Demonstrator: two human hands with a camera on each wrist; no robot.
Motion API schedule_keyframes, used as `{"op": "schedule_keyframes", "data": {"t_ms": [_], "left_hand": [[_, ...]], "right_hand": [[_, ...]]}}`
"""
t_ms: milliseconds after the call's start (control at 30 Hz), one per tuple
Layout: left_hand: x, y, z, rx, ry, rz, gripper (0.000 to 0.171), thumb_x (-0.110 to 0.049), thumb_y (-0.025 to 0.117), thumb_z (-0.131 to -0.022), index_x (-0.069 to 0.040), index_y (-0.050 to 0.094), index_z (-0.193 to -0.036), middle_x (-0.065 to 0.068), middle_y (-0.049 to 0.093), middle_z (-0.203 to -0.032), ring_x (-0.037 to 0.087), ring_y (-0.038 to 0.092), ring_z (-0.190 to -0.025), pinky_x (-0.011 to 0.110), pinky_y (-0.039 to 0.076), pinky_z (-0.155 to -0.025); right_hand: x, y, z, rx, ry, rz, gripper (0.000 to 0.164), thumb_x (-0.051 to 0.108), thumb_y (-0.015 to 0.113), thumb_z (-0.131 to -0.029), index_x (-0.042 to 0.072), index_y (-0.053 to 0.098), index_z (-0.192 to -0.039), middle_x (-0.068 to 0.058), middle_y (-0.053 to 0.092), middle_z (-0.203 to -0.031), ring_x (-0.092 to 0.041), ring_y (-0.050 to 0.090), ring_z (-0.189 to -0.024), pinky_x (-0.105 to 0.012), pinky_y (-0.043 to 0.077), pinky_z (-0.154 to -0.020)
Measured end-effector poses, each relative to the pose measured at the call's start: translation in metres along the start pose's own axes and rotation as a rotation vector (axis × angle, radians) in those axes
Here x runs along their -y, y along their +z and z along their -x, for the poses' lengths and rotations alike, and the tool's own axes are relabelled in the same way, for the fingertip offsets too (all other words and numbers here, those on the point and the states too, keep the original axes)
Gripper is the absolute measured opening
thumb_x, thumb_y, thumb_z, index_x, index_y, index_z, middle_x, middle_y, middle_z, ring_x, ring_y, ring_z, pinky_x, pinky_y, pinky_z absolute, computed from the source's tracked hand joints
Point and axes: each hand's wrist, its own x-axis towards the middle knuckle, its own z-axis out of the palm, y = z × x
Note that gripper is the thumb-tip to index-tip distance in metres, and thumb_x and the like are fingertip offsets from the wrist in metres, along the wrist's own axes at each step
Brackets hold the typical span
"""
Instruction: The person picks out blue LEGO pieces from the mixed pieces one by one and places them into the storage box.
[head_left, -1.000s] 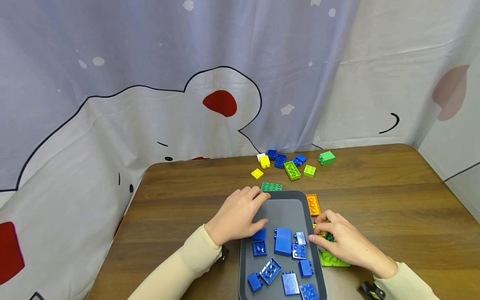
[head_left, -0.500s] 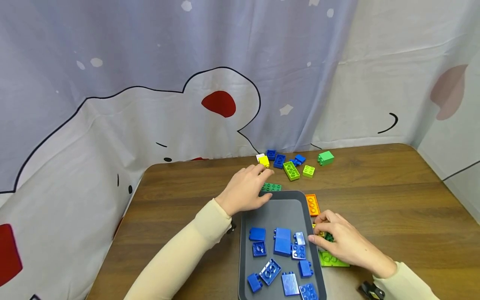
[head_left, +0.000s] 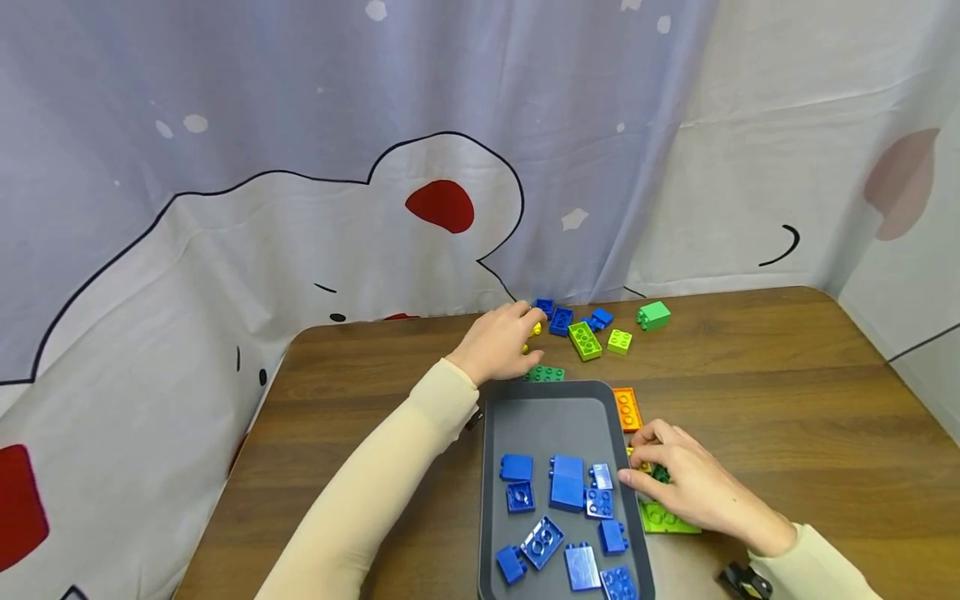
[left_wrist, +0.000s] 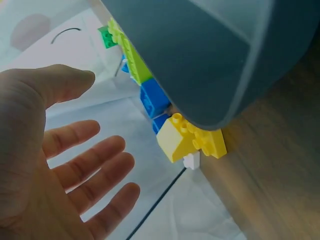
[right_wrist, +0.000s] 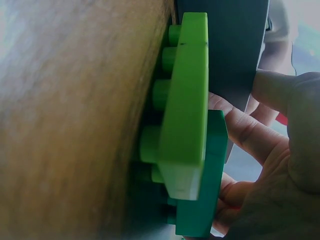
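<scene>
My left hand (head_left: 498, 342) reaches past the tray's far left corner, fingers spread in the left wrist view. Yellow bricks (left_wrist: 176, 137) lie just beyond its fingertips there; in the head view the hand mostly covers them. A dark green brick (head_left: 547, 374) is close to its thumb, behind the tray. My right hand (head_left: 678, 479) rests at the tray's right side, fingers loosely bent and thumb at the rim. Under and beside it are a lime green brick (head_left: 663, 518) and a dark green one (right_wrist: 205, 200). The grey tray (head_left: 555, 421) holds several blue bricks (head_left: 567, 483).
An orange brick (head_left: 627, 409) lies against the tray's right side. Farther back are blue bricks (head_left: 561, 322), a long lime brick (head_left: 585, 342), a small lime brick (head_left: 619, 342) and a green brick (head_left: 654, 316). A printed curtain (head_left: 300, 100) hangs behind the wooden table (head_left: 787, 400).
My left hand has moved from above the tray's left edge, away from me, to the yellow bricks at the back. My right hand has stayed in place.
</scene>
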Motion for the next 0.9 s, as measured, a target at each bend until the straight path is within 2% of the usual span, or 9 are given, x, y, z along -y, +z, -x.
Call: {"op": "schedule_keyframes", "data": {"t_ms": [267,500,633,767,900], "left_hand": [[-0.001,0.004,-0.034,0.122,-0.018,-0.039,0.052,-0.041,0.066,-0.096,-0.018,0.057,-0.143,0.002,0.061,-0.131,0.021,0.06,-0.116,0.038,0.056,-0.098],[-0.008,0.005,-0.057,0.172,-0.003,-0.107,0.055,-0.041,0.064,-0.098,-0.02,0.052,-0.148,0.002,0.058,-0.138,0.021,0.057,-0.125,0.04,0.053,-0.105],[-0.012,0.006,-0.066,0.206,0.005,-0.147,0.061,-0.039,0.064,-0.099,-0.022,0.045,-0.155,0.001,0.054,-0.147,0.023,0.052,-0.135,0.041,0.046,-0.114],[-0.014,0.012,-0.072,0.293,-0.021,-0.205,0.066,-0.038,0.061,-0.101,-0.024,0.036,-0.161,-0.002,0.044,-0.16,0.023,0.042,-0.147,0.043,0.036,-0.122],[-0.015,0.018,-0.073,0.334,-0.023,-0.252,0.061,-0.035,0.059,-0.103,-0.024,0.04,-0.16,-0.003,0.044,-0.161,0.022,0.04,-0.147,0.043,0.034,-0.122]], "right_hand": [[-0.001,-0.001,-0.001,0.009,0.006,0.003,0.016,0.046,0.072,-0.095,0.037,0.069,-0.082,0.005,0.059,-0.111,-0.016,0.055,-0.102,-0.045,0.052,-0.086],[-0.001,-0.001,-0.001,0.007,0.006,0.005,0.017,0.046,0.071,-0.096,0.038,0.068,-0.081,0.006,0.06,-0.112,-0.016,0.055,-0.102,-0.045,0.052,-0.086],[0.0,0.0,-0.001,-0.003,-0.002,0.01,0.017,0.045,0.071,-0.096,0.038,0.068,-0.081,0.006,0.06,-0.111,-0.016,0.055,-0.102,-0.044,0.052,-0.085],[0.0,0.0,-0.001,-0.008,0.001,0.015,0.017,0.045,0.072,-0.095,0.037,0.068,-0.081,0.006,0.06,-0.111,-0.016,0.055,-0.102,-0.044,0.052,-0.085],[0.0,-0.001,0.0,0.0,0.009,0.007,0.017,0.045,0.071,-0.096,0.037,0.068,-0.081,0.006,0.059,-0.111,-0.016,0.055,-0.102,-0.044,0.052,-0.086]]}}
